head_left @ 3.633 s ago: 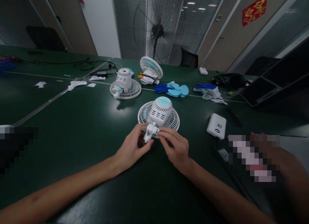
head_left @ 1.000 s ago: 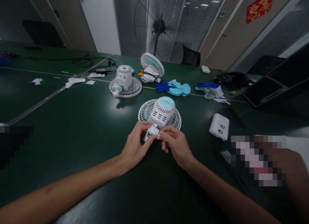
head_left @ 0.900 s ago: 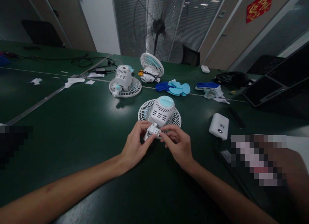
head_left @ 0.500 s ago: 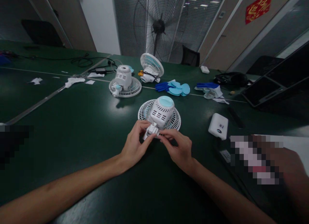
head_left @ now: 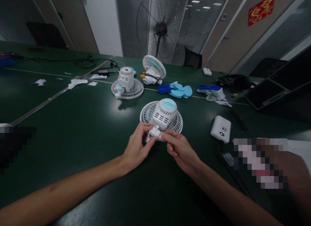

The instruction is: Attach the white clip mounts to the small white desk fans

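Observation:
A small white fan (head_left: 163, 115) with a pale blue cap lies grille-down on the green table in front of me. From its motor housing a white clip-like bracket (head_left: 155, 132) sticks out towards me. My left hand (head_left: 136, 147) is closed around the left side of this bracket, thumb in front and fingers behind. At the bracket's right side, my right hand (head_left: 181, 149) pinches with thumb and index finger, the other fingers curled. Whether a small part sits in that pinch cannot be made out.
Two more small fans, one grille-down (head_left: 126, 83) and one tilted (head_left: 153, 70), stand farther back. Near them lie light blue fan blades (head_left: 179, 89) and gloves (head_left: 212, 92). To the right are a white power bank (head_left: 221, 128) and another person's hand (head_left: 291, 164) by a blurred-out object.
My right hand's fingers have shifted and curled at the bracket's right side, its pinch moving slightly up. My left hand keeps its hold. The whole view has shifted slightly.

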The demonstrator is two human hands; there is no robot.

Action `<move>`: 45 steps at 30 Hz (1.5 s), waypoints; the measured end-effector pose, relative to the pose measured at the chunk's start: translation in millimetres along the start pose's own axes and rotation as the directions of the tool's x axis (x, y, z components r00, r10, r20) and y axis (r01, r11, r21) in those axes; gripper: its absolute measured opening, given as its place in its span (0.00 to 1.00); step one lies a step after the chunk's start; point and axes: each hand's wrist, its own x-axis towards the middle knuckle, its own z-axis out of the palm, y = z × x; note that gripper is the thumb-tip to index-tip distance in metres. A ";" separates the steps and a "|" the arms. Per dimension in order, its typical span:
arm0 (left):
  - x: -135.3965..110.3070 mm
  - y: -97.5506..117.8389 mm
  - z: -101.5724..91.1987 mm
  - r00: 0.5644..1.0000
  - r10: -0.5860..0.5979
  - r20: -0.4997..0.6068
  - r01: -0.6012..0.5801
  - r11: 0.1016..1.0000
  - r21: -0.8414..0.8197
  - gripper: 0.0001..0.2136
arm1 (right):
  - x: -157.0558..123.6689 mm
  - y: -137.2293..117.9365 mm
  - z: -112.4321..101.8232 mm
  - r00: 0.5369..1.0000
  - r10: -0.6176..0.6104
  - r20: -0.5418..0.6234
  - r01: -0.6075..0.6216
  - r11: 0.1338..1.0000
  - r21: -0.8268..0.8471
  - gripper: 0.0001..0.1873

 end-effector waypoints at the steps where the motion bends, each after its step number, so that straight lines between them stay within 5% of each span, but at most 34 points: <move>1: 0.2 0.2 0.0 1.000 -0.003 -0.001 0.003 1.000 0.002 0.12 | -0.7 -0.2 -0.9 0.998 -0.069 -0.014 0.068 0.995 -0.078 0.16; 3: 0.6 0.2 -0.1 1.000 -0.009 -0.010 0.009 1.000 0.009 0.12 | -1.7 -0.5 -5.3 0.937 -0.349 -0.018 0.323 0.885 -0.334 0.12; 4: 0.9 0.1 -0.2 1.000 -0.009 -0.018 0.010 1.000 0.010 0.12 | -1.9 -0.8 -8.8 0.852 -0.522 0.039 0.474 0.738 -0.480 0.10; 6: 1.5 -0.3 -0.2 0.999 -0.005 -0.032 0.006 1.000 0.005 0.12 | -2.0 -1.7 -17.1 0.595 -0.743 0.306 0.690 0.278 -0.668 0.09; 8: 2.0 -0.7 -0.1 0.999 -0.004 -0.035 0.004 1.000 0.001 0.11 | -1.5 -2.8 -24.6 0.404 -0.712 0.574 0.765 -0.080 -0.638 0.14; 10: 2.0 -1.0 0.1 1.000 -0.005 -0.031 0.006 1.000 0.001 0.12 | -0.8 -3.3 -28.6 0.337 -0.681 0.650 0.762 -0.208 -0.613 0.17; 14: 1.6 -1.5 0.6 1.000 -0.001 -0.029 0.001 1.000 -0.012 0.11 | -0.6 -1.3 -25.3 0.319 -0.726 0.609 0.752 -0.198 -0.629 0.14; 16: 1.6 -1.5 0.6 1.000 0.001 -0.026 -0.002 1.000 -0.019 0.11 | -1.1 0.9 -20.7 0.368 -0.759 0.537 0.751 -0.099 -0.653 0.11; 19: 1.7 -1.0 -0.2 1.000 -0.001 -0.018 0.000 1.000 -0.025 0.12 | -1.0 2.7 -13.5 0.601 -0.737 0.310 0.696 0.291 -0.657 0.04; 22: 1.6 -0.2 -1.1 1.000 -0.012 -0.012 0.012 1.000 -0.027 0.12 | 1.4 1.6 -9.0 0.877 -0.475 0.074 0.454 0.767 -0.453 0.07; 24: 1.6 0.3 -1.3 1.000 -0.012 -0.008 0.012 1.000 -0.023 0.12 | 3.6 0.3 -8.3 0.973 -0.231 0.024 0.229 0.936 -0.269 0.12; 26: 1.6 0.5 -1.1 1.000 -0.006 -0.008 0.006 1.000 -0.019 0.12 | 5.2 -0.3 -8.4 0.998 -0.033 0.047 0.037 0.995 -0.098 0.16; 29: 1.9 0.8 -0.4 1.000 -0.003 -0.013 0.003 1.000 -0.017 0.11 | 5.1 -1.1 -7.8 0.993 0.076 0.086 -0.078 0.997 0.014 0.17; 32: 2.1 1.5 -0.2 1.000 -0.012 -0.017 0.012 1.000 -0.023 0.11 | 2.2 -4.9 -9.1 0.989 -0.143 0.028 0.146 0.966 -0.214 0.13; 34: 2.2 1.8 -0.1 1.000 -0.018 -0.022 0.018 1.000 -0.024 0.11 | -0.7 -8.7 -13.7 0.876 -0.475 0.085 0.453 0.747 -0.487 0.07; 35: 2.3 1.8 0.0 0.999 -0.019 -0.026 0.018 1.000 -0.023 0.11 | -2.3 -10.6 -17.0 0.759 -0.625 0.180 0.587 0.539 -0.604 0.03; 37: 2.5 1.4 0.4 0.999 -0.015 -0.038 0.014 1.000 -0.020 0.11 | -5.2 -13.5 -23.7 0.537 -0.682 0.496 0.748 0.114 -0.653 0.10; 39: 2.7 0.9 1.0 0.999 -0.009 -0.049 0.008 1.000 -0.019 0.11 | -7.4 -14.8 -28.2 0.412 -0.638 0.650 0.779 -0.123 -0.615 0.16; 42: 3.1 0.8 1.7 0.999 -0.005 -0.050 0.004 1.000 -0.012 0.11 | -8.4 -14.0 -28.6 0.349 -0.637 0.687 0.753 -0.245 -0.611 0.19; 45: 3.2 1.5 1.5 0.999 -0.003 -0.040 0.002 1.000 -0.014 0.10 | -7.1 -10.1 -24.8 0.346 -0.666 0.661 0.751 -0.226 -0.621 0.17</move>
